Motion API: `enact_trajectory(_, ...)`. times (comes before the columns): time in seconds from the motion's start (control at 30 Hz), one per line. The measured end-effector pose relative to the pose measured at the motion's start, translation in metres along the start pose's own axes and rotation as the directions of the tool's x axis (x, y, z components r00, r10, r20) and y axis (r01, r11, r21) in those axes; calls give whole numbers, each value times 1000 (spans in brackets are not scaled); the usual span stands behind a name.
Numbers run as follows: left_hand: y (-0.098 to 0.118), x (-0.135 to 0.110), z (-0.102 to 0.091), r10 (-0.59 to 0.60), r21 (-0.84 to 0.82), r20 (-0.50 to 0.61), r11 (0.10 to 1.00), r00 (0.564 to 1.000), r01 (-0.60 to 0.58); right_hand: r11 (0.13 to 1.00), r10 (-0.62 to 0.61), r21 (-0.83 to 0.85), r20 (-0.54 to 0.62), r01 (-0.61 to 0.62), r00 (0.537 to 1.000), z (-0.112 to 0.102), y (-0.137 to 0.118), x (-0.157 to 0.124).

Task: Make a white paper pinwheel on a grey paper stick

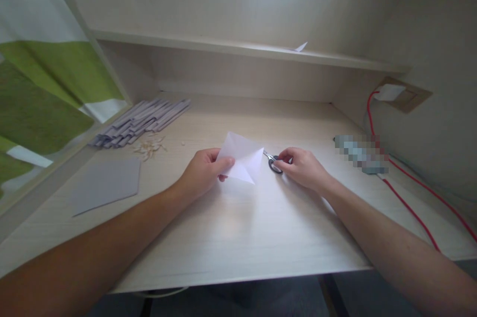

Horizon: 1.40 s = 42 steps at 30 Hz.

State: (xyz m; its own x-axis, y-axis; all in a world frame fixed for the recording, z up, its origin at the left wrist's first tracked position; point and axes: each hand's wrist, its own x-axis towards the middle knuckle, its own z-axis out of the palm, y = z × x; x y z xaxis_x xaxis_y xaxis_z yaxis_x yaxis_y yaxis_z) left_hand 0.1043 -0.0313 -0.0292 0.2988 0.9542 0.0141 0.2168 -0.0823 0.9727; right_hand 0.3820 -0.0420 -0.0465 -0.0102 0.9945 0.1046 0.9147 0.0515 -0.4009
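Observation:
A square of thin white paper (pixel 242 155) with crease lines across it is pinched at its left edge by my left hand (pixel 208 168), thumb on top. The sheet is held just over the desk. To its right, the fingers of my right hand (pixel 300 165) are closed at the black handles of a small pair of scissors (pixel 274 164). The scissors' metal blades point up and left, and their tip is close to the paper's right corner; whether they touch cannot be told. Part of one handle is hidden behind my fingers.
Folded paper strips (pixel 149 120) are piled at the back left, with small paper scraps (pixel 149 146) before them. A flat stack of paper (pixel 108 183) lies nearer. On the right are a blurred-out device (pixel 359 153) and a red cable (pixel 412 215). A shelf (pixel 223 48) spans the back.

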Motion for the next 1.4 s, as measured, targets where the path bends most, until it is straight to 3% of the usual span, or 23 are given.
enact_trajectory(0.33,-11,4,-2,14,-13,-45,1000,999,-15,993,19,-113,10,-18,1000,-8,-6,-3)
enact_trajectory(0.7,12,-4,-1,38,-43,-109,998,993,-43,953,-68,-294,37,76,997,-14,-23,-17)
enact_trajectory(0.97,14,-10,0,44,-187,-22,981,999,-47,902,-107,-405,125,150,986,-16,-26,-20)
enact_trajectory(1.17,7,-7,1,43,-278,12,960,999,-38,946,-38,-312,156,86,987,-21,-28,-20)
enact_trajectory(1.4,7,-9,-1,20,-325,23,946,1000,-11,997,-73,43,231,65,970,-17,-18,-19)
